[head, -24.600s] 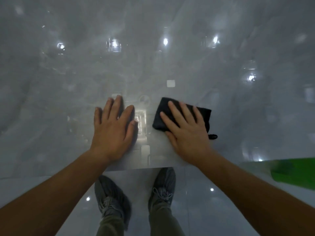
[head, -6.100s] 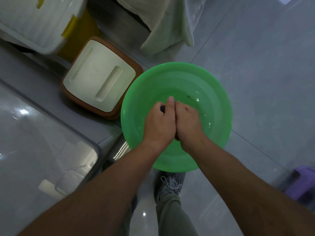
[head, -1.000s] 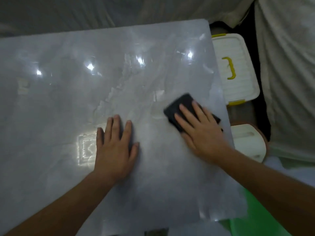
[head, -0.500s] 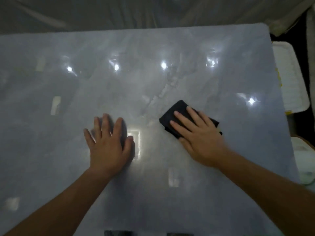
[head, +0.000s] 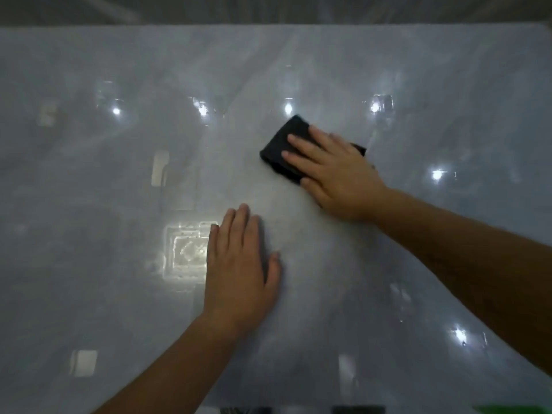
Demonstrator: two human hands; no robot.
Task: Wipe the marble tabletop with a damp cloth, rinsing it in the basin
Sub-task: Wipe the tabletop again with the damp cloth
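Fingers (head: 301, 143) of the right hand (head: 340, 180) lie straight, slightly spread, pressing the dark cloth (head: 291, 127) onto the marble table (head: 89, 174). Left hand (head: 239, 270) fingers rest together, flat. Lamp reflections (head: 288, 108) shine beyond the fingers.

no readable text, label, brand or number on the marble tabletop (head: 89, 294)

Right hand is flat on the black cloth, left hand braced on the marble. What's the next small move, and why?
Probably slide the cloth leftward under the right hand, palm flat. The fingers lie straight on it, so it is pressed, not gripped. A broad stretch of tabletop lies to its left, and the left hand rests nearer the person, out of that path.
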